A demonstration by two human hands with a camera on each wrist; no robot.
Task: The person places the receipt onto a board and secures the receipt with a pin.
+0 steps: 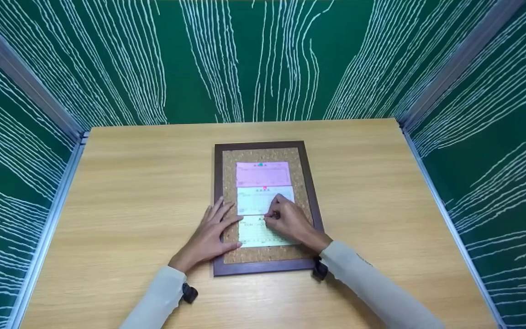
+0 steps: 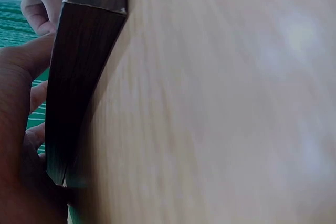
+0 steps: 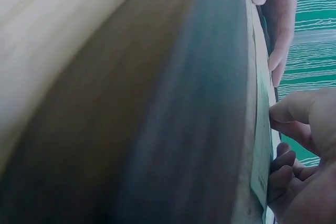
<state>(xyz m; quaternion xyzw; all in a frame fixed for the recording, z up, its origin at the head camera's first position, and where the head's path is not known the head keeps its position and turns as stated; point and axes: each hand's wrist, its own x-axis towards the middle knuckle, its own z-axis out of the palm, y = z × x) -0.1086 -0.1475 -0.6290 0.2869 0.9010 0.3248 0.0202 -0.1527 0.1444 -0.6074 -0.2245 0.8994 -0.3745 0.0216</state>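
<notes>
A framed cork board (image 1: 230, 183) lies on the table. Three paper slips run down it: a pink slip (image 1: 263, 176) at the top, a white slip (image 1: 251, 203) in the middle and a pale green slip (image 1: 258, 235) lowest. My right hand (image 1: 290, 221) pinches a push pin, mostly hidden by its fingertips, at the green slip's top edge. The left hand (image 1: 210, 235) rests spread over the board's left side, its index finger and thumb touching the green slip's left edge. In the right wrist view, the right hand (image 3: 310, 156) is against the green slip (image 3: 261, 145).
A green push pin (image 1: 260, 164) sits at the pink slip's top and a red push pin (image 1: 265, 188) at the white slip's top. The dark frame (image 1: 263, 267) borders the cork. Green panels (image 1: 254, 59) with white lines stand around the wooden table (image 1: 144, 183).
</notes>
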